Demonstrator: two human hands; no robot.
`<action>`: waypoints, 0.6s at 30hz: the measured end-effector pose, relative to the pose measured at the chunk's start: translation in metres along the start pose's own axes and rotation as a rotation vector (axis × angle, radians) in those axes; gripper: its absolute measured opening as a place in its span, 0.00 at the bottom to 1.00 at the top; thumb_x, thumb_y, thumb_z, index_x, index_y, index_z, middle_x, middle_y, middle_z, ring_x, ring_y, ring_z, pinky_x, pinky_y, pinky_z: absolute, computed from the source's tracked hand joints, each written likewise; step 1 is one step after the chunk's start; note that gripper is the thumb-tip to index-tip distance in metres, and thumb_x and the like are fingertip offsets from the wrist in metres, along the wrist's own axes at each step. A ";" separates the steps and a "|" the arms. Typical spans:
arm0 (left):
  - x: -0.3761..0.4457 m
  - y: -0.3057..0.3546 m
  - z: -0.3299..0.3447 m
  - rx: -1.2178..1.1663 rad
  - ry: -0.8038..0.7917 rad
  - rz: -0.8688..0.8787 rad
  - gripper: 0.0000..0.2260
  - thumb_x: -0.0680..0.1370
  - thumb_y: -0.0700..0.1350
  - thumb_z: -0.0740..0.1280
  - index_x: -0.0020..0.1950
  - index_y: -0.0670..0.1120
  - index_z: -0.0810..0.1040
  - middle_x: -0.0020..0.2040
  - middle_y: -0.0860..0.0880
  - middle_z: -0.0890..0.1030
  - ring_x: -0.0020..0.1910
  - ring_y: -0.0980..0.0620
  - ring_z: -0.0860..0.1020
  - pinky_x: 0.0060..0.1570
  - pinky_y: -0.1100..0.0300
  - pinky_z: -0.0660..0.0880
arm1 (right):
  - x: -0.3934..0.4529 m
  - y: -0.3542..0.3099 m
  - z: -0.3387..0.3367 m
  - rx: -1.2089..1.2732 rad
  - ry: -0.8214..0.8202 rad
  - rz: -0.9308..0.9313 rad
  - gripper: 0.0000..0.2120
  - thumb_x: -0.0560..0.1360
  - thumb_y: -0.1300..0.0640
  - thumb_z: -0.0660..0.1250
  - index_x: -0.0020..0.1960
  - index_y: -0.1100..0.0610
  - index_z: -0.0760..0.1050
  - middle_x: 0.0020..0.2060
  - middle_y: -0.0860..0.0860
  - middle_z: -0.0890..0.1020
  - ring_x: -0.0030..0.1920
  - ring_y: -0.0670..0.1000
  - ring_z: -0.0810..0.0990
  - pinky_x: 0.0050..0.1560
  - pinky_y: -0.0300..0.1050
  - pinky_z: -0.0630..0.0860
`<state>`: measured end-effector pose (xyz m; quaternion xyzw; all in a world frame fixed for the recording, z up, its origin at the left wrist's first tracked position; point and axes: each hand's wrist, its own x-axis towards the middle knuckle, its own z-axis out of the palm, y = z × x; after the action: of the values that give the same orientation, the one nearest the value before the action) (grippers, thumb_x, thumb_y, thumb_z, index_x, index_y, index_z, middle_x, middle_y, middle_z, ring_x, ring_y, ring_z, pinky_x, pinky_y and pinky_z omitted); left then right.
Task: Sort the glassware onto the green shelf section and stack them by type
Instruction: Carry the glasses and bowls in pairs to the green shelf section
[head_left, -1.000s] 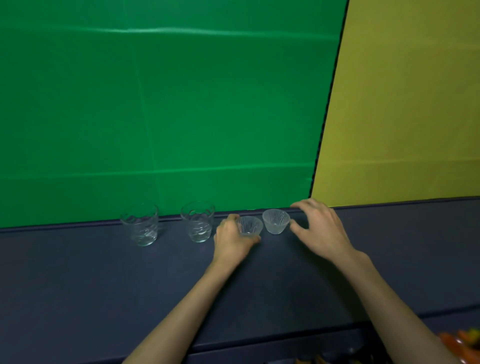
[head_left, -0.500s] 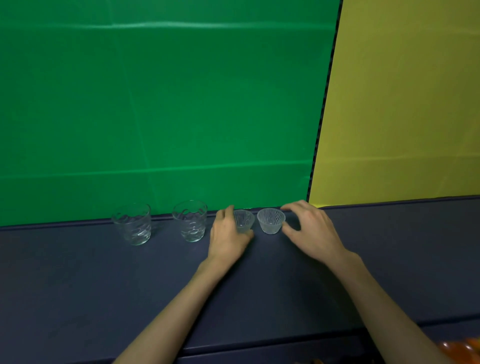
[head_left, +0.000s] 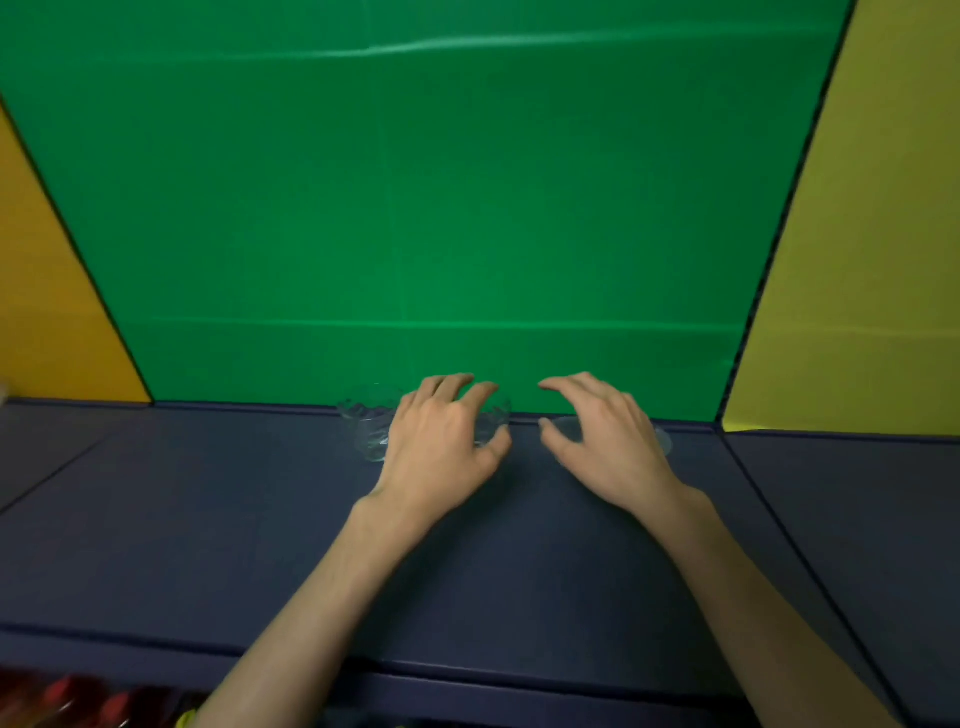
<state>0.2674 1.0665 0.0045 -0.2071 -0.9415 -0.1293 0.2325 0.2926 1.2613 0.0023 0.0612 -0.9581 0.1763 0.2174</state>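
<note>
Two clear tumblers (head_left: 370, 428) against the green back wall (head_left: 415, 208), small ribbed cups (head_left: 665, 440) mostly hidden. Left hand (head_left: 441, 441) curled over one tumbler, right hand (head_left: 608, 441) spread above the cups — grip unclear. Risk: glass clinking, tipping — transparent rims easily misjudged.

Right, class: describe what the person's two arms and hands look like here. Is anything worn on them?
Both forearms are bare up to the frame edge: no sleeves in view. The left hand and right hand show no gloves, rings, watch or bands.
</note>
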 end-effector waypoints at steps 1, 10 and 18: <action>-0.005 -0.011 -0.006 0.014 -0.002 -0.016 0.26 0.73 0.60 0.62 0.68 0.50 0.78 0.66 0.47 0.79 0.66 0.44 0.74 0.62 0.48 0.72 | 0.005 -0.012 0.005 0.005 -0.002 -0.023 0.22 0.78 0.48 0.65 0.70 0.51 0.73 0.65 0.50 0.77 0.63 0.55 0.75 0.63 0.51 0.69; -0.061 -0.132 -0.068 0.113 -0.028 -0.191 0.27 0.77 0.62 0.60 0.73 0.52 0.73 0.69 0.50 0.77 0.66 0.45 0.74 0.61 0.49 0.72 | 0.034 -0.143 0.059 0.081 -0.071 -0.224 0.21 0.77 0.47 0.65 0.68 0.51 0.74 0.63 0.48 0.77 0.61 0.54 0.77 0.62 0.50 0.69; -0.139 -0.259 -0.129 0.191 -0.032 -0.343 0.27 0.79 0.62 0.60 0.77 0.56 0.67 0.73 0.52 0.72 0.70 0.48 0.70 0.65 0.50 0.69 | 0.044 -0.293 0.119 0.136 -0.156 -0.369 0.20 0.78 0.46 0.64 0.69 0.48 0.73 0.65 0.46 0.76 0.62 0.54 0.77 0.63 0.49 0.70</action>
<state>0.3121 0.7485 0.0088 -0.0226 -0.9745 -0.0736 0.2106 0.2633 0.9434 0.0122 0.2636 -0.9304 0.1925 0.1666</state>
